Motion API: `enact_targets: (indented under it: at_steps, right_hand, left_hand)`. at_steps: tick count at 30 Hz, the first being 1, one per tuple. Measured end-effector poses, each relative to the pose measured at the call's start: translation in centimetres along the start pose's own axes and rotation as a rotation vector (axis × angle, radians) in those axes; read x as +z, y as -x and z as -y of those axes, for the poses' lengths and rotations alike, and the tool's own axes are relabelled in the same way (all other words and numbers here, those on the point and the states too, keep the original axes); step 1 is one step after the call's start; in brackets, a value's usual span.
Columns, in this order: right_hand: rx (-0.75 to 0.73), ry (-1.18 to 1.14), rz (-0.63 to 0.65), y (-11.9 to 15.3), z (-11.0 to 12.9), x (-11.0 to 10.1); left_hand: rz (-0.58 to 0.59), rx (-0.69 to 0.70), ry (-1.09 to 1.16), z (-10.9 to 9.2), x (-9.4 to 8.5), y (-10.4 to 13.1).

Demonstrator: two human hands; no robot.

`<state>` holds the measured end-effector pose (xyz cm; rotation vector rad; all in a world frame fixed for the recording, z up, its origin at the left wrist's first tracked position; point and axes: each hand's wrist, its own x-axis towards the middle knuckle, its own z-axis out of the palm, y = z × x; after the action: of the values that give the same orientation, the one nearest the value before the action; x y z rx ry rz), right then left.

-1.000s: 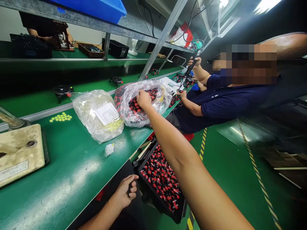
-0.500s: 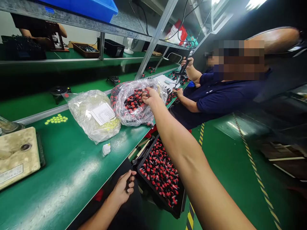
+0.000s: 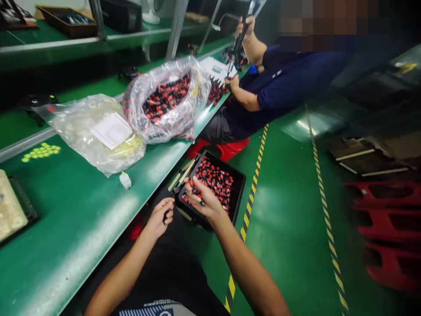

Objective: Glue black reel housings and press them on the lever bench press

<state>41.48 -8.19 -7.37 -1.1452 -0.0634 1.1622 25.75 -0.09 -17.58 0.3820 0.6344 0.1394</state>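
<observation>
My right hand (image 3: 204, 197) is raised in front of the black bin (image 3: 241, 188), its fingers curled round several small red and black parts. To its left, near the table edge, my left hand (image 3: 161, 217) has its fingers curled and pressed together; what they hold, if anything, is too small to make out. Red and black parts (image 3: 219, 180) fill much of the bin. On the green table (image 3: 82, 219) an open clear plastic bag (image 3: 164, 129) holds more such parts. Beside it lies a clear bag with a white label (image 3: 112, 130) and yellow pieces inside.
A small white bottle (image 3: 125, 180) and yellow dots (image 3: 41, 152) are on the table. A beige device (image 3: 9, 206) sits at the left edge. A person in a dark blue shirt (image 3: 279, 92) holds a tool over parts beyond the bag. Red stools (image 3: 388, 224) are at the right.
My right hand has drawn back from the open bag to the bin, with parts in it. The view has shifted, so the table and bags appear further left and higher.
</observation>
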Motion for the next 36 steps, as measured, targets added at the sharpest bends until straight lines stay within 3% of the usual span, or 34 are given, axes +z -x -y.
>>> enact_targets:
  at_steps: [2,4,8,15,25,32,36]
  right_hand:
    - [0.101,-0.113,-0.067,1.8,-5.3,-2.9]
    - [0.15,-0.199,-0.111,3.5,-9.2,-4.7]
    - [0.123,-0.242,-0.174,5.5,-12.7,-5.8]
    - [-0.007,-0.113,-0.231,4.9,-12.4,-5.9]
    - [-0.296,0.226,-0.374,4.7,-12.5,-3.9]
    - [-0.364,0.653,-0.342,6.1,-11.9,-3.6]
    - [-0.313,0.543,-0.22,6.2,-12.2,-3.4]
  left_hand:
    - [-0.006,0.003,-0.044,0.0,0.2,0.2]
    - [-0.025,-0.018,-0.057,0.3,0.4,0.3]
    - [-0.054,-0.052,-0.1,0.9,0.7,0.4]
    - [-0.079,-0.038,-0.226,1.4,1.9,0.5]
    - [-0.132,0.095,-0.345,1.9,3.3,0.5]
    - [-0.133,0.153,-0.468,1.6,3.6,0.7]
    - [-0.095,0.121,-0.498,1.3,3.5,0.8]
